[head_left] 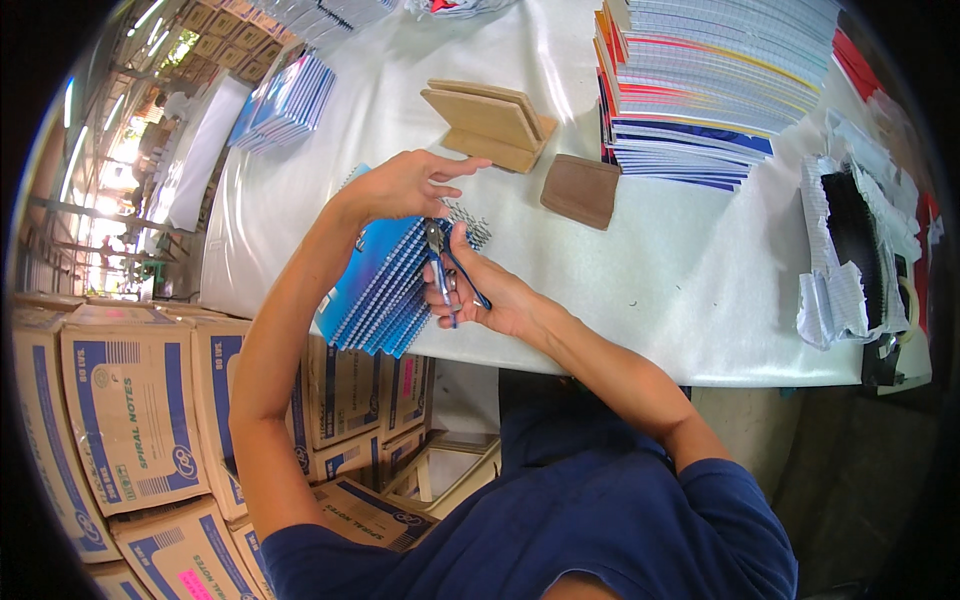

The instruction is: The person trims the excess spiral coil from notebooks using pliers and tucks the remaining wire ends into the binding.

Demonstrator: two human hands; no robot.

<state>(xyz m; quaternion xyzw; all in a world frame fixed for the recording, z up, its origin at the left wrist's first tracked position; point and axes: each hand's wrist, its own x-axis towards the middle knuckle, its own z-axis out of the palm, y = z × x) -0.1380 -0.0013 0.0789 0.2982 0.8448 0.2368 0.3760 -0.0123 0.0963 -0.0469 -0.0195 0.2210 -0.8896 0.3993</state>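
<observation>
A stack of blue spiral notebooks (378, 272) lies fanned at the table's near left edge, wire coils along its right side. My right hand (468, 292) is closed round the dark blue handles of small pliers (436, 238), whose metal jaws point away from me at the coil ends. Over the far end of the stack arches my left hand (412, 184), its fingers stretched out to the right and apart. Its thumb side comes close to the plier jaws; whether they touch is hidden. Loose coil ends (470, 225) stick out beside the pliers.
A brown cardboard stand (490, 120) and a brown pad (580, 190) sit beyond my hands. Tall piles of notebooks (700, 90) fill the far right. More blue notebooks (285, 103) stand far left. A torn white carton (850, 250) is at right; cardboard boxes (135, 410) are stacked lower left.
</observation>
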